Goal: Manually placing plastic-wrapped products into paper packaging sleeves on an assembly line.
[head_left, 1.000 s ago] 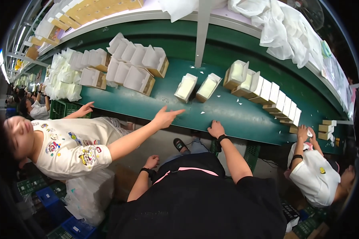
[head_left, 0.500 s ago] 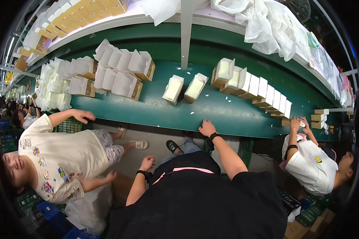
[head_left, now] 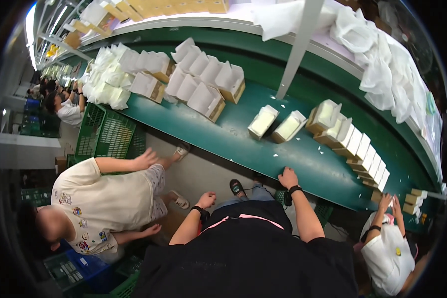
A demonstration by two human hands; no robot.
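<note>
My right hand [head_left: 287,178] rests on the near edge of the green worktable [head_left: 243,151], its fingers bent in and nothing visible in them. Beyond it stand two open boxes side by side, a left box [head_left: 263,121] and a right box [head_left: 289,126], each with a pale packet inside. My left hand [head_left: 206,199] hangs in front of my body, off the table, with curled fingers and no object showing. Dark bands circle both my wrists. To the right, a slanting row of boxes [head_left: 353,144] runs along the table, some with pale packets showing.
Open boxes [head_left: 203,74] and white bags [head_left: 108,74] crowd the table's left part. A grey post [head_left: 299,49] rises at the back under a shelf. One person [head_left: 114,203] stands at my left near green crates [head_left: 107,131]; another [head_left: 392,248] works at the right.
My view has turned left, so the table now slants across it. The person at the left has drawn a hand back from the table. My right hand remains at the table edge.
</note>
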